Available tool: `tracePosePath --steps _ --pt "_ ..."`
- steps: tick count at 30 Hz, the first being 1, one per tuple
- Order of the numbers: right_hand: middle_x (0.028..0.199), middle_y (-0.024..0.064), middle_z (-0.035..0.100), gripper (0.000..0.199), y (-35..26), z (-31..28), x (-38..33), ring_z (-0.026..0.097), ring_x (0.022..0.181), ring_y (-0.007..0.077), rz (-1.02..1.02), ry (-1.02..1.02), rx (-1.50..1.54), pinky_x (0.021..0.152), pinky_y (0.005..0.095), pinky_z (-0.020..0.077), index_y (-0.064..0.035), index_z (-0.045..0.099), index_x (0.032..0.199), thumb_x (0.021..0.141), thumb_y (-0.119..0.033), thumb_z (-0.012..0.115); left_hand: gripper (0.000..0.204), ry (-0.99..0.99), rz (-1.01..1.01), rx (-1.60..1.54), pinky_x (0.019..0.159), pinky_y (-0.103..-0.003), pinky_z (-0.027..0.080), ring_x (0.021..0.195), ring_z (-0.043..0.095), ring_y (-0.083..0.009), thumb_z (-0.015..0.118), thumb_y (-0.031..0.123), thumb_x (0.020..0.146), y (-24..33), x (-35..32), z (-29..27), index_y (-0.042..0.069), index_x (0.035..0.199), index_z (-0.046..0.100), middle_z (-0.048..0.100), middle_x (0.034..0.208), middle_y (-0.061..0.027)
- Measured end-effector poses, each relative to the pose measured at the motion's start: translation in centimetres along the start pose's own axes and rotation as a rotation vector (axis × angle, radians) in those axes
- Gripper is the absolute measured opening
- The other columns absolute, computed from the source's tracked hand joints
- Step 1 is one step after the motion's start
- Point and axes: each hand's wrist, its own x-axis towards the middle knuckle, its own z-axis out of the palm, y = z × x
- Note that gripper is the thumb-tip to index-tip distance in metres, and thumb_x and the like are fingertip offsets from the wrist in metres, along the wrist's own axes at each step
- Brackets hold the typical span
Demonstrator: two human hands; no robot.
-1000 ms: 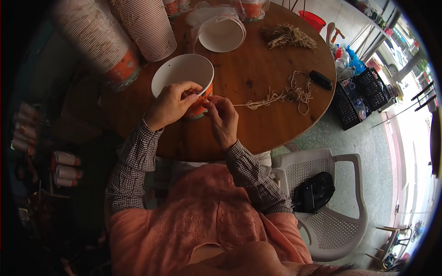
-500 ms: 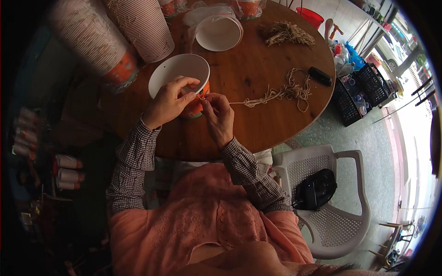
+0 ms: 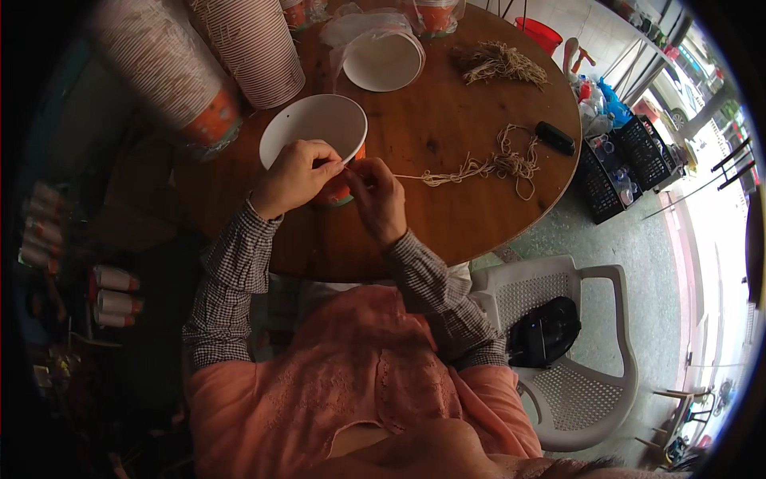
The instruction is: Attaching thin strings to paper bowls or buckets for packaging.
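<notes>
A paper bucket [image 3: 319, 128], white inside and orange outside, stands near the table's front edge. A small dark hole shows in its far wall. My left hand [image 3: 299, 180] lies across the bucket's near side, thumb and forefinger pinched at the rim on the string's end. Right beside it, my right hand [image 3: 378, 199] is closed on the same beige string [image 3: 408, 176]. From there the string runs right to a loose tangle [image 3: 511, 160] on the table. The fingers hide the exact spot where string and rim meet.
Tall stacks of nested buckets [image 3: 251, 56] stand at the back left. A plastic-wrapped bucket [image 3: 383, 64] lies behind, with a string bundle [image 3: 503, 62] to its right. A black object [image 3: 554, 137] rests near the table edge. A plastic chair [image 3: 574, 383] holds a black bag [image 3: 546, 331].
My left forefinger and thumb have come together at the rim; they were apart before. My right fingers have drawn slightly closer to them. The bucket stays in place.
</notes>
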Motion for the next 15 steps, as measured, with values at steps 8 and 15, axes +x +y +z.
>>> tracePosePath --steps 8,15 --pt "0.087 0.0059 0.068 0.018 10.1 -17.4 10.8 0.062 0.08 0.0129 0.149 -0.142 -0.317 0.068 0.0283 0.0517 -0.0006 0.068 0.099 0.087 -0.014 0.065 0.011 0.325 0.003 0.126 0.065 -0.035 0.049 0.073 0.064 -0.0292 0.067 0.005 0.081 -2.4 -2.8 -1.6 -0.003 0.082 0.06 0.063 0.081 -0.0149" --pt "0.096 0.0145 0.068 0.026 5.7 -11.8 11.9 0.067 0.087 0.0239 -0.057 -0.168 -0.653 0.069 0.0328 0.0533 -0.0043 0.067 0.107 0.081 -0.008 0.063 0.011 0.379 -0.102 0.034 0.065 -0.034 0.05 0.072 0.064 -0.0251 0.069 0.006 0.08 -2.7 -3.3 -1.3 -0.002 0.079 0.061 0.064 0.078 -0.0124"
